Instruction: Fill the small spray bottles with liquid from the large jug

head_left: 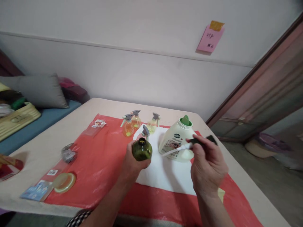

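Observation:
My left hand [132, 164] grips a small dark green bottle [141, 149] with its top off, held above the white cloth [163, 171]. My right hand [208, 167] holds a dark spray head [203, 141] whose white dip tube [176, 149] points left toward the bottle's mouth, a short way from it. Just behind the tube stands a large white jug with a green cap [176, 138].
Several small spray bottles [128, 125] with yellow liquid and grey triggers stand at the back of the red mat [94, 164]. A round lid [63, 182], plastic packets [38, 190] and a wrapped item [68, 154] lie at the left. A bed with a grey pillow [38, 91] is further left.

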`<state>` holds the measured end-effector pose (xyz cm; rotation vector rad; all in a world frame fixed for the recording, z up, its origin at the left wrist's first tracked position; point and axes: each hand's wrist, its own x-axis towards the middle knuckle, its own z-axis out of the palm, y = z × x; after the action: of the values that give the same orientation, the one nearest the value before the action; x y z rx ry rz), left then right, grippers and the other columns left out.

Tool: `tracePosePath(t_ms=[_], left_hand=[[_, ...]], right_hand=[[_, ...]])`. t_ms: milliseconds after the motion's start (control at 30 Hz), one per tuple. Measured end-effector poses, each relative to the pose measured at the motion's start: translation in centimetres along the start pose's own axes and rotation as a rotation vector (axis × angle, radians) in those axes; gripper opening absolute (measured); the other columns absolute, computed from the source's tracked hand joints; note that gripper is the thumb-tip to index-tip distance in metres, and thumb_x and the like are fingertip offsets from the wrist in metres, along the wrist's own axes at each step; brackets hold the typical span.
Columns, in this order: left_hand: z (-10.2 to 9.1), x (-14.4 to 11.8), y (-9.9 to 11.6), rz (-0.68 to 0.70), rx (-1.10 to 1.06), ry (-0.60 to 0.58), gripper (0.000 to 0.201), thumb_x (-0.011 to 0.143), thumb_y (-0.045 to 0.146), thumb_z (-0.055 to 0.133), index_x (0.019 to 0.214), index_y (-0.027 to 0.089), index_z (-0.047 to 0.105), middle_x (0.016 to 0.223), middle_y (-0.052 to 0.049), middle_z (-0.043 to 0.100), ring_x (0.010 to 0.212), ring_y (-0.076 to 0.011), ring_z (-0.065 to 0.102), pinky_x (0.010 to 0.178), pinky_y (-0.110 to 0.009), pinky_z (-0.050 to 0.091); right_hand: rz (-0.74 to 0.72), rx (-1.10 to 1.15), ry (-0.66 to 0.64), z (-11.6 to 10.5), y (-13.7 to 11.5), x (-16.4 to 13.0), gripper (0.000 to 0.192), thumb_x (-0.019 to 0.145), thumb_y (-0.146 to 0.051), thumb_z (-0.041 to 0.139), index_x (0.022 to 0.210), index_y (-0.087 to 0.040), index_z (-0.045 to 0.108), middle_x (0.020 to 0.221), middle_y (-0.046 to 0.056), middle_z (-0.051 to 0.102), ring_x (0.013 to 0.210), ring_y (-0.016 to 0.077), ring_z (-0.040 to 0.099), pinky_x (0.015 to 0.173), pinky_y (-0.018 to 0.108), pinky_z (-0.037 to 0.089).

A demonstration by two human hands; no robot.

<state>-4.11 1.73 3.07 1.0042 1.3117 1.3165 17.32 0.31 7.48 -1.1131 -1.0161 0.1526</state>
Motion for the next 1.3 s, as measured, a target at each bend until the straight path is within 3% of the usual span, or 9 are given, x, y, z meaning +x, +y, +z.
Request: tracePosePath(t_ms=[100,233,333,433,567,667,867,1033,1300], left_hand=[[0.8,-0.8,-0.6,0.042,0.091,-0.08,0.086,0.054,0.017,0.09,0.134,0.026,0.059,0.124,-0.006,0.072,0.115,-0.0303,0.07,0.1,-0.043,0.055],[1.7,-1.6,-2.3,0.078,0.216,-0.15,0.088,0.053,0.014,0.089,0.135,0.025,0.059,0.13,-0.009,0.069,0.126,-0.0348,0.065,0.109,-0.049,0.05],[2.4,-2.0,-3.7,0.123,0.25,-0.163,0.09,0.052,0.014,0.088,0.137,0.025,0.059,0.132,-0.009,0.068,0.127,-0.0361,0.064,0.109,-0.05,0.05],[2.8,-2.1,-4.5,0.155,0.281,-0.138,0.094,0.052,0.016,0.088,0.14,0.024,0.056,0.132,-0.009,0.068,0.127,-0.0358,0.064,0.11,-0.05,0.049],[2.7,-1.7,-4.4,0.131,0.357,-0.159,0.097,0.052,0.018,0.089,0.142,0.022,0.053,0.136,-0.011,0.066,0.128,-0.0364,0.063,0.11,-0.051,0.048],[2.2,-1.2,-4.0,0.111,0.364,-0.182,0.098,0.05,0.019,0.092,0.14,0.022,0.054,0.136,-0.011,0.066,0.128,-0.0366,0.062,0.11,-0.052,0.048],[1.9,-1.2,-2.8,0.063,0.294,-0.189,0.094,0.05,0.018,0.092,0.137,0.023,0.057,0.127,-0.009,0.069,0.123,-0.0354,0.065,0.106,-0.049,0.049],[2.0,-1.7,-2.2,0.056,0.294,-0.182,0.089,0.051,0.017,0.09,0.134,0.025,0.059,0.126,-0.008,0.069,0.125,-0.0366,0.063,0.108,-0.05,0.048],[2.0,-1.7,-2.6,0.09,0.329,-0.133,0.088,0.048,0.016,0.087,0.131,0.026,0.061,0.128,-0.009,0.07,0.127,-0.0389,0.062,0.111,-0.05,0.045]], right_hand=[[-0.122,0.131,0.192,0.3,-1.7,-0.3,0.026,0.092,-0.028,0.079,0.118,-0.025,0.076,0.121,0.005,0.077,0.106,0.0215,0.077,0.101,0.045,0.061],[-0.143,0.117,0.109,0.4,-1.6,-0.9,0.021,0.093,-0.025,0.077,0.114,-0.026,0.076,0.121,0.005,0.078,0.106,0.0219,0.077,0.103,0.048,0.062],[-0.183,0.068,-0.037,0.0,-0.8,-1.4,0.024,0.095,-0.021,0.074,0.118,-0.029,0.076,0.124,0.005,0.078,0.111,0.0217,0.076,0.102,0.044,0.062],[-0.226,-0.036,-0.281,-0.1,-0.1,-1.8,0.029,0.096,-0.019,0.072,0.12,-0.033,0.077,0.125,0.005,0.079,0.119,0.0212,0.074,0.104,0.039,0.06],[-0.113,0.005,-0.634,0.9,0.4,-2.2,0.022,0.098,-0.024,0.064,0.109,-0.032,0.081,0.117,0.005,0.081,0.112,0.021,0.076,0.099,0.037,0.06],[-0.037,0.054,-0.734,1.7,0.7,-2.4,0.022,0.098,-0.027,0.061,0.103,-0.031,0.082,0.109,0.004,0.082,0.107,0.0207,0.077,0.093,0.035,0.061],[0.108,0.091,-0.686,1.8,1.7,-3.1,0.014,0.099,-0.036,0.063,0.093,-0.028,0.073,0.113,0.006,0.082,0.114,0.0237,0.076,0.097,0.038,0.058],[0.169,0.104,-0.626,1.9,2.5,-3.6,0.023,0.097,-0.043,0.065,0.084,-0.027,0.058,0.106,0.007,0.08,0.109,0.0244,0.075,0.092,0.038,0.058],[0.147,0.023,-0.644,1.8,2.0,-3.5,0.018,0.089,-0.042,0.074,0.08,-0.028,0.066,0.102,0.005,0.079,0.103,0.0256,0.072,0.097,0.041,0.054]])
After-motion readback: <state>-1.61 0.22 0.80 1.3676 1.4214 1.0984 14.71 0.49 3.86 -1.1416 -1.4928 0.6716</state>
